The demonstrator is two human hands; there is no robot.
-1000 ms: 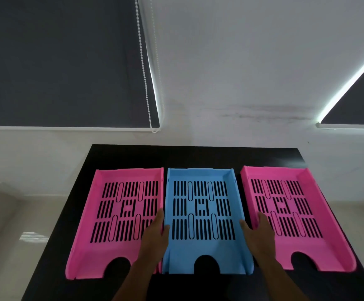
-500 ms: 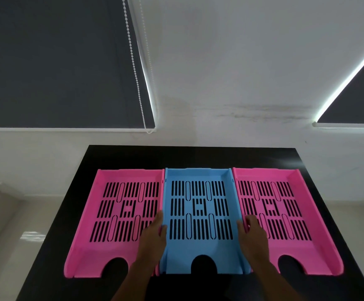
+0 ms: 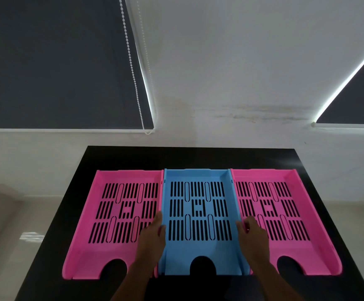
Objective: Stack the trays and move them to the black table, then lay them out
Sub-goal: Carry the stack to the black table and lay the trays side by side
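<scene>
three slotted trays are lying side by side on the black table [image 3: 120, 157], open notched ends facing the person at 6 o'clock. the blue tray [image 3: 200, 248] is sitting in the middle, with the left pink tray [image 3: 90, 242] at its 9 o'clock and the right pink tray [image 3: 306, 242] at its 3 o'clock. side walls are touching or nearly touching along both seams; cannot tell which. all three trays are holding nothing, and the dark tabletop is showing through the slots in their floors.

the left hand [image 3: 151, 242] is resting at the seam between the left pink tray and the blue tray, fingers extended toward 12 o'clock and lying along the blue tray's left wall. fingers are together and flat, not wrapped around anything; cannot tell whether the thumb is hooking the wall.

the right hand [image 3: 254, 237] is sitting at the blue tray's right wall, over the inner edge of the right pink tray. its fingers are curling slightly, tips meeting the wall area; cannot tell whether this is a real clamp or only contact.

behind the table, at 12 o'clock, a white wall [image 3: 231, 72] is carrying two dark roller blinds [image 3: 53, 61].
</scene>
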